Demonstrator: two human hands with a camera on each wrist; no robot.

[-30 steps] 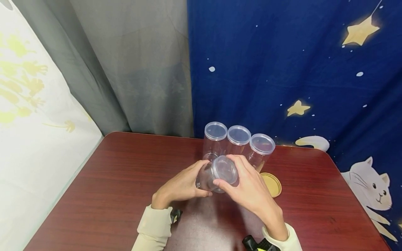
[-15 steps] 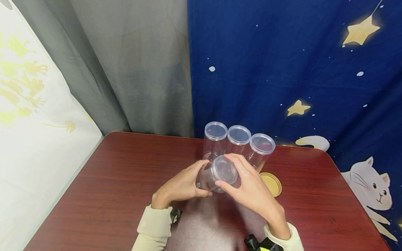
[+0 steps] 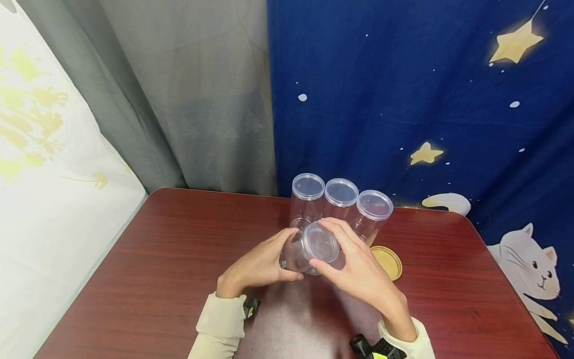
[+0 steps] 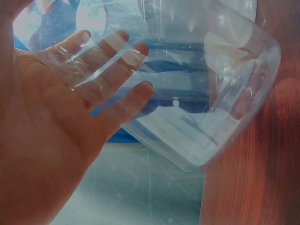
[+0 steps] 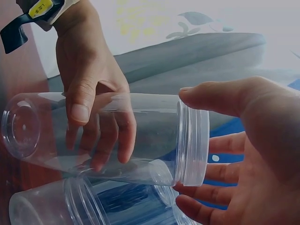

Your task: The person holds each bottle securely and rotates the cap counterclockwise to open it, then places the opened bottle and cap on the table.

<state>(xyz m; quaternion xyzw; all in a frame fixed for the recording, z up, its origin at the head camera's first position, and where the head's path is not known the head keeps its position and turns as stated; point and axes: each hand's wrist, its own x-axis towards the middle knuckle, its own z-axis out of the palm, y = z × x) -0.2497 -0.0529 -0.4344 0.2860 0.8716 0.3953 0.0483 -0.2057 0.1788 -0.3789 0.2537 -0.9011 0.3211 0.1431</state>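
Note:
A clear plastic jar [image 5: 150, 136] with a clear screw lid [image 3: 324, 243] is held tilted above the table, its lid towards me. My left hand [image 3: 260, 262] grips the jar's body, thumb on the near side and fingers round the far side, as the right wrist view shows. My right hand [image 3: 358, 271] holds the lid by its rim, thumb at the near edge and fingers round the other side. Through the clear wall, the left wrist view shows the left fingers [image 4: 115, 65]. The lid sits on the jar's mouth; how tightly I cannot tell.
Three clear lidded jars stand in a row behind the hands: a left one [image 3: 308, 187], a middle one [image 3: 342, 192] and a right one [image 3: 374, 205]. A gold round lid [image 3: 387, 263] lies right of them on the reddish-brown table [image 3: 179, 249]. Curtains [image 3: 215, 99] hang behind.
My right hand has turned slightly round the lid: its thumb has shifted a little right and its fingertips a little left. The left hand and the jar stay nearly still.

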